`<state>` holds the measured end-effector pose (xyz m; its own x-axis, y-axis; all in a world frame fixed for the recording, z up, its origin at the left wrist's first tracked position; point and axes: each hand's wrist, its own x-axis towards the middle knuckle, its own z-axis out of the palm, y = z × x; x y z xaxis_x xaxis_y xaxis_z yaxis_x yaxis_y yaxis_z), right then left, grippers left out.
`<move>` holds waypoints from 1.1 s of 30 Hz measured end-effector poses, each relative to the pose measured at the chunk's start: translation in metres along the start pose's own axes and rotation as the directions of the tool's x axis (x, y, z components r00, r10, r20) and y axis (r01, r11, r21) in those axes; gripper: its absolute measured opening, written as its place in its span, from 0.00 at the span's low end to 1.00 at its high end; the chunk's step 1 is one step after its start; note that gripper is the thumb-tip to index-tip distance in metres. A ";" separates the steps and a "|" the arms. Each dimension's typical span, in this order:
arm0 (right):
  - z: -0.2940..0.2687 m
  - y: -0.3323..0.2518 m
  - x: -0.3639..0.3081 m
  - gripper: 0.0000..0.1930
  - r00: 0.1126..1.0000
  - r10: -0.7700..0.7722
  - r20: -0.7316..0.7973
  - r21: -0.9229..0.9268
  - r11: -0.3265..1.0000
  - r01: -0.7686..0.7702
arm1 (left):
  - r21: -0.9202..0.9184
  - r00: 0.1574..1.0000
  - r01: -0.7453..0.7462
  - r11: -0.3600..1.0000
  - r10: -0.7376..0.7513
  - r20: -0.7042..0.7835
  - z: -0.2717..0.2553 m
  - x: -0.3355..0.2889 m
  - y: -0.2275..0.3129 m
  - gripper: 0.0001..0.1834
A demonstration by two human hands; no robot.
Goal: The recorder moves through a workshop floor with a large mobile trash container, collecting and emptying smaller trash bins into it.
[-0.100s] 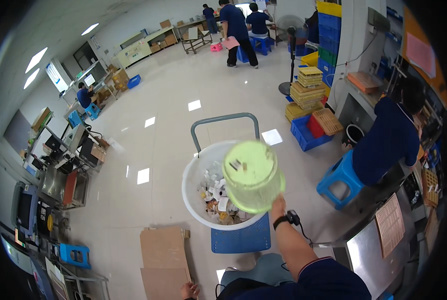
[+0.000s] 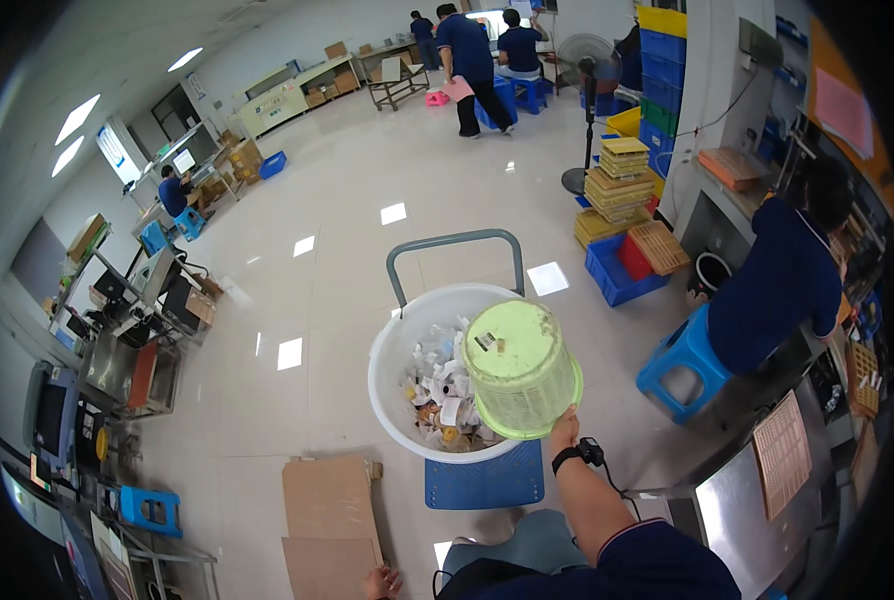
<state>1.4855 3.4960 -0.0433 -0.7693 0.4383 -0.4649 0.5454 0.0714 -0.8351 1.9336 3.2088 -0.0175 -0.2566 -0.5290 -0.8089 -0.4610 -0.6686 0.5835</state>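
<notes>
My right hand (image 2: 565, 428), with a black strap at the wrist, is closed on the rim of a light green plastic wastebasket (image 2: 522, 365). The basket is tipped upside down, its dirty base facing up, over the right side of a large white round tub (image 2: 385, 400). Inside the tub lies a heap of crumpled paper and scraps (image 2: 442, 395). At the lower edge my left hand (image 2: 383, 582) is next to brown cardboard sheets (image 2: 329, 500), its fingers loosely apart and seemingly holding nothing.
The tub rests on a blue trolley (image 2: 485, 485) with a grey handle (image 2: 454, 237). At right a person (image 2: 772, 280) sits on a blue stool (image 2: 682, 370) by a metal table (image 2: 752, 510). Yellow trays (image 2: 617, 190), a blue crate (image 2: 622, 278) and a fan (image 2: 585, 100) stand beyond.
The wastebasket has shifted slightly right and down with my right hand and looks less blurred. My left hand has hardly moved.
</notes>
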 end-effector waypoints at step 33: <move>-0.147 -0.069 -0.166 0.25 0.847 -0.417 -0.329 -0.162 0.909 0.384 | 0.096 0.342 -0.515 0.852 0.102 0.934 0.237 -0.191 0.147 0.09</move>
<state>1.6243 3.5500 0.1342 -0.7700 0.6360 0.0510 0.2540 0.3789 -0.8899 1.7138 3.3354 0.2060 -0.9282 0.2389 -0.2852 -0.3420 -0.2463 0.9068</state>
